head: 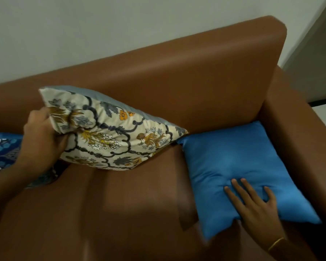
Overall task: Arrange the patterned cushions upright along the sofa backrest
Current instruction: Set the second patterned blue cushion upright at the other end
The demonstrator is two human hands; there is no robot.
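The left hand (43, 132) has its grip closed on the corner of the cream floral cushion (109, 132), lifting it clear of the sofa seat (120, 213), likely to stand it against the backrest (177, 76). The right hand (252, 202) lies open and flat on the plain blue cushion (233, 162) at the seat's right end beside the armrest (297, 138), probably steadying it. A dark blue patterned cushion (2, 149) lies at the left edge.

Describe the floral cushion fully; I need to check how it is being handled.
The floral cushion is square and plump, cream fabric printed with dark blue-grey scrollwork, blue leaves and yellow-orange flowers; its back panel looks plain grey-blue. It is tilted, not yet upright, in front of the backrest. The left hand grips its left edge, bunching the cloth. Its lower edge seems to meet the seat, and its right corner nears the blue cushion.
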